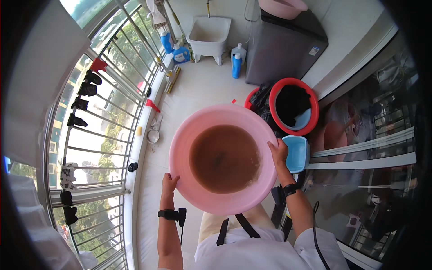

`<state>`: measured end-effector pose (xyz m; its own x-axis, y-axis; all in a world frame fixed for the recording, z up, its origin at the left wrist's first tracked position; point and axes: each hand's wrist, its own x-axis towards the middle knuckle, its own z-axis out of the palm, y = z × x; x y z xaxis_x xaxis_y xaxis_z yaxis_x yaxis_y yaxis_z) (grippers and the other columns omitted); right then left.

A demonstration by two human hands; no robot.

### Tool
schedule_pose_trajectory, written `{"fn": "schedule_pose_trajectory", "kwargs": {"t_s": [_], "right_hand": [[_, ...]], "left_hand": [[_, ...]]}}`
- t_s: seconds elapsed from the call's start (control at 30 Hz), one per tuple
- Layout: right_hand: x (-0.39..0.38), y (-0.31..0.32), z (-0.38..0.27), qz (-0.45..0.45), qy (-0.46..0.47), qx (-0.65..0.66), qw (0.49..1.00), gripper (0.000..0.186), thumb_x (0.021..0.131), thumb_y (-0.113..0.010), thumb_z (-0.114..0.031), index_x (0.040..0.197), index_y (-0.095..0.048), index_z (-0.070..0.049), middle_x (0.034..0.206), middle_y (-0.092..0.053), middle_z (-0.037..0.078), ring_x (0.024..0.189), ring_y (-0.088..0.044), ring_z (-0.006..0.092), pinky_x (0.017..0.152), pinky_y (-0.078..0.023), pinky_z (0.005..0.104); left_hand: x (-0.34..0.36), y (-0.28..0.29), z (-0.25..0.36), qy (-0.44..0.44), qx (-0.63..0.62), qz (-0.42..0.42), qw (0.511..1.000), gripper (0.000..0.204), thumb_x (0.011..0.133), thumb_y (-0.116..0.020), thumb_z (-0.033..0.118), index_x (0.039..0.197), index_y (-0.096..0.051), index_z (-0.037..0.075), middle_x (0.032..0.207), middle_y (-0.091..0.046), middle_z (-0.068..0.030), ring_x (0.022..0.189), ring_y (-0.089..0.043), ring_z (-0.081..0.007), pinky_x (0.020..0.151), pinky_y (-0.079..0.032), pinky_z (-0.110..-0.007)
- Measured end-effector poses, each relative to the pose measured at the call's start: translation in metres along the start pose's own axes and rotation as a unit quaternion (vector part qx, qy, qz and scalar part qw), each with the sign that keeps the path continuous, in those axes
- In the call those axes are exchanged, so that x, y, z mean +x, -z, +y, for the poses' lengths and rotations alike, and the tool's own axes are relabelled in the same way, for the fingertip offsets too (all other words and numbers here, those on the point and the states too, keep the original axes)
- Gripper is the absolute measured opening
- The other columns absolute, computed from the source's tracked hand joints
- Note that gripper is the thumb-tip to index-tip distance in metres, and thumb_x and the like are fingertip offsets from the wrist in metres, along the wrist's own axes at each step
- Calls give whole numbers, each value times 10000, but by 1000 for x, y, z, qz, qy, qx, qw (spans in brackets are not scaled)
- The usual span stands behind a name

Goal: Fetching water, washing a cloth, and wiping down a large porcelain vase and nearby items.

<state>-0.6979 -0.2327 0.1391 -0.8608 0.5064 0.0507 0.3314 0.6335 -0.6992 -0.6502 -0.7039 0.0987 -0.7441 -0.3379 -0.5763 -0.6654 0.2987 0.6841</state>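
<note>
A large pink basin (pixel 183 135) is held out in front of my body, with murky brown water (pixel 222 157) in it. My left hand (pixel 169 183) grips the rim at the lower left, thumb over the edge. On the right side, my right hand (pixel 280 152) grips the rim, its thumb on the inner wall. The fingers under the rim are hidden on both sides. Some light foam shows along the water's right edge. Black straps with small devices circle both wrists.
Ahead stand a white utility sink (pixel 209 36), blue bottles (pixel 236 66) and a grey washing machine (pixel 284 49). A red tub (pixel 317 108) with dark clothes and a light-blue basin (pixel 297 154) are at right. Railings (pixel 99 139) with hung socks run along the left. A small bowl (pixel 153 136) lies near them.
</note>
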Motion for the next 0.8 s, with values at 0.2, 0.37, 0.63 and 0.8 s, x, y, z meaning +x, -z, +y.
{"fn": "schedule_pose_trajectory", "kwargs": {"t_s": [0.2, 0.37, 0.63, 0.8], "right_hand": [[110, -30, -41, 56, -35, -13, 998, 363, 666, -687, -258, 909, -602, -2, 838, -622, 191, 774, -596, 342, 704, -458, 386], [235, -74, -49, 32, -89, 26, 995, 375, 664, -684, -233, 930, -598, 18, 849, -618, 211, 793, -598, 340, 717, -459, 375], [425, -171, -109, 50, -58, 15, 997, 321, 688, -681, -242, 865, -590, 9, 791, -608, 205, 731, -590, 352, 667, -453, 394], [547, -213, -168, 35, -54, -2, 998, 318, 700, -669, -247, 878, -589, 4, 812, -613, 204, 760, -585, 371, 680, -455, 401]], "left_hand": [[141, -29, 116, -39, 65, -62, 995, 376, 708, -689, 165, 960, -509, -48, 872, -597, -152, 762, -583, -212, 636, -484, -330], [258, -77, 192, -58, 77, -67, 993, 371, 679, -695, 166, 918, -525, -61, 836, -607, -174, 767, -599, -246, 638, -485, -335], [440, -105, 309, -41, 104, -43, 993, 356, 680, -682, 151, 918, -526, -64, 810, -610, -175, 715, -606, -260, 611, -487, -358], [547, -119, 405, -26, 95, -72, 992, 324, 719, -644, 137, 946, -523, -59, 814, -608, -168, 699, -598, -240, 599, -486, -347]]}}
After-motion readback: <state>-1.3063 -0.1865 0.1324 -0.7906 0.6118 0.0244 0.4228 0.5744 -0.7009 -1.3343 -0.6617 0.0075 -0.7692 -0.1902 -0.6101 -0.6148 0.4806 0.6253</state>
